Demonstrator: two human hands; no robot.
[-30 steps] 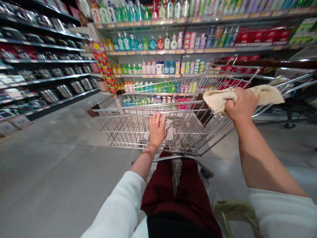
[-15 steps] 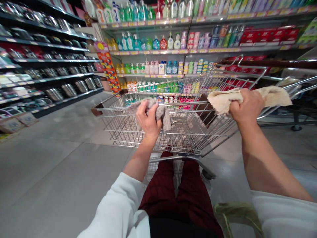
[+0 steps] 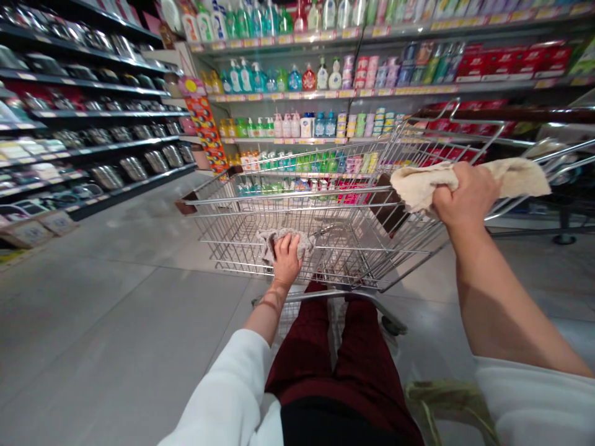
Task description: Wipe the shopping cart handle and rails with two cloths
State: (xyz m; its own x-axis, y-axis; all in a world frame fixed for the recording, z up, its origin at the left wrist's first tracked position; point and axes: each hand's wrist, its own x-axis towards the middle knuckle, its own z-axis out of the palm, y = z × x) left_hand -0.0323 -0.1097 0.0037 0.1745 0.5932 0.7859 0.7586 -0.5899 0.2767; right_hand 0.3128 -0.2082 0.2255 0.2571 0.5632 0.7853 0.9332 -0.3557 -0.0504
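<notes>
A wire shopping cart [image 3: 385, 207] with brown corner pieces stands sideways before me. My left hand [image 3: 287, 261] presses a crumpled grey cloth [image 3: 266, 246] against the near side wires, below the top rail; its fingers are bent over the cloth and slightly apart. At the cart's right end, my right hand [image 3: 470, 197] is closed round a cream cloth [image 3: 525, 176], which hangs out on both sides of the fist. Whether that fist also grips a bar beneath the cloth is hidden.
Shelves of pump bottles [image 3: 292, 77] and red boxes [image 3: 502, 62] stand behind the cart. Metal pots [image 3: 132, 167] fill a rack on the left. The cart's lower frame tube [image 3: 339, 295] crosses close to my legs. A greenish strap-like thing [image 3: 441, 391] lies at lower right.
My left hand has moved down with the grey cloth, from the top rail to the lower side wires. My right hand stays in nearly the same place.
</notes>
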